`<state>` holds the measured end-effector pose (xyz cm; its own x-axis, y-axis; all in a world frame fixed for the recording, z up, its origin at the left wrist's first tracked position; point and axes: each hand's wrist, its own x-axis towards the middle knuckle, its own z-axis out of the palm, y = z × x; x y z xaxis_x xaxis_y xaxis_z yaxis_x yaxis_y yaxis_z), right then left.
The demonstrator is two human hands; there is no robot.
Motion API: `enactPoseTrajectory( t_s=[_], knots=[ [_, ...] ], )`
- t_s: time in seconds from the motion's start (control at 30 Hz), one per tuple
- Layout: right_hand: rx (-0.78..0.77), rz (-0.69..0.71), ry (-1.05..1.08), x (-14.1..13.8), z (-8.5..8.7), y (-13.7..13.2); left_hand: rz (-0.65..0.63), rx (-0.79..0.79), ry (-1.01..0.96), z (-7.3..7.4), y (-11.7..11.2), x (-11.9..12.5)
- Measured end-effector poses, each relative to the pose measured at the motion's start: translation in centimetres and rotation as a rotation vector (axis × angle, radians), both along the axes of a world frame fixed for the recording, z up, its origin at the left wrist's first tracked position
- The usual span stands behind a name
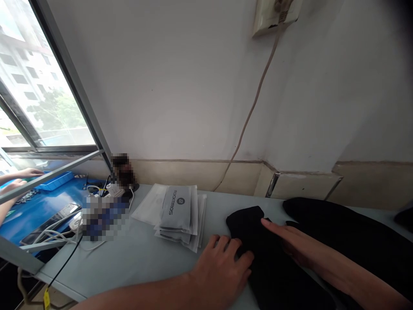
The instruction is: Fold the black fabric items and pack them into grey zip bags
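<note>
Both hands lie on a black cloth [248, 224] spread over the pale surface [135, 254], lower right of the frame. The left hand [222, 267] rests at the cloth's left edge, grip released, fingers loosely curled. The right hand [290, 243] lies flat across it, grasping nothing. Stacked grey packets [179, 211] sit just left of the cloth, near centre. Another person's hands [19, 178] show at far left.

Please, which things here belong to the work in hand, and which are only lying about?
In hand: black cloth, touched by the left hand and right hand.
Lying about: grey packets, white cables, blue tray, wall socket.
</note>
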<state>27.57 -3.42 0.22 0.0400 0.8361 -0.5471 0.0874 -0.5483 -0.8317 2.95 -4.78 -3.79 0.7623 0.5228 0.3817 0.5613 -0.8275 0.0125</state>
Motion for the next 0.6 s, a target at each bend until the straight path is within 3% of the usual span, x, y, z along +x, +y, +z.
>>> enactPoseTrajectory(
  t_s=[0.17, 0.27, 0.33, 0.47, 0.53, 0.6],
  knots=[
    [0.018, 0.059, 0.002, -0.2, 0.5, -0.2, -0.009, 0.021, -0.001, -0.4, 0.1, 0.1],
    [-0.010, 0.031, 0.003, 0.2, 0.2, -0.1, -0.023, 0.046, -0.017, 0.2, -0.3, 0.3],
    [-0.015, 0.037, 0.031, 0.4, -0.1, -0.1, -0.064, 0.060, -0.042, 1.8, -0.5, 0.2],
    [-0.009, 0.045, 0.109, 0.3, -0.2, -0.1, -0.093, 0.098, -0.215, 7.4, 1.5, -2.3],
    [-0.031, 0.031, 0.082, 0.1, -0.1, -0.1, 0.068, 0.077, -0.322, 9.8, 4.2, -5.2],
    [-0.036, 0.038, 0.029, 0.0, -0.1, -0.1, 0.364, 0.040, -0.298, 11.0, 7.4, -8.9]
  ],
)
